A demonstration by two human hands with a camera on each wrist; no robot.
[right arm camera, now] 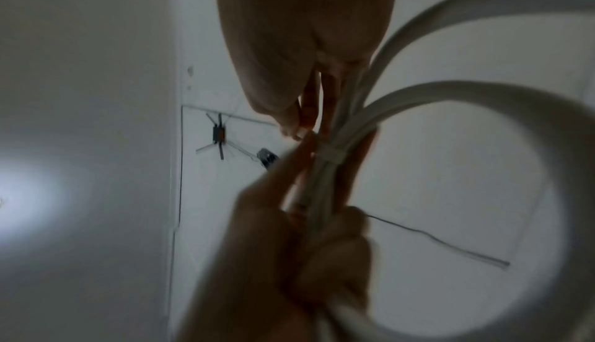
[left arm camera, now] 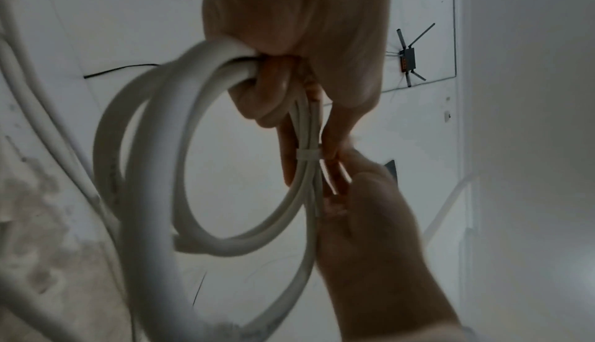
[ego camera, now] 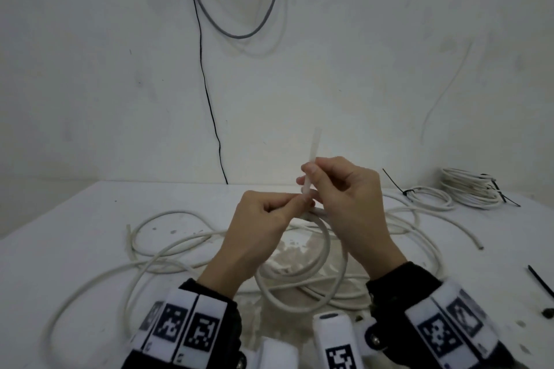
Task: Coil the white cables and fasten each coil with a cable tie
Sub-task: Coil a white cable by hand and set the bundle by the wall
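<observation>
Above the white table (ego camera: 75,219), my left hand (ego camera: 296,199) grips a small coil of white cable (ego camera: 325,252), which hangs below both hands. A white cable tie (ego camera: 314,156) is wrapped round the coil's gathered strands, and its tail points up. My right hand (ego camera: 310,172) pinches that tail between thumb and forefinger. In the left wrist view the left hand's fingers (left arm camera: 267,93) curl round the coil (left arm camera: 154,144), with the tie band (left arm camera: 307,155) just below them. In the right wrist view the tie band (right arm camera: 331,155) sits below the right hand's fingertips (right arm camera: 297,128).
Loose white cables (ego camera: 168,249) sprawl across the table under and around the hands. Two tied coils (ego camera: 467,189) lie at the back right with black ties. A spare black cable tie (ego camera: 541,280) lies at the right edge. A black wire (ego camera: 207,99) hangs down the wall.
</observation>
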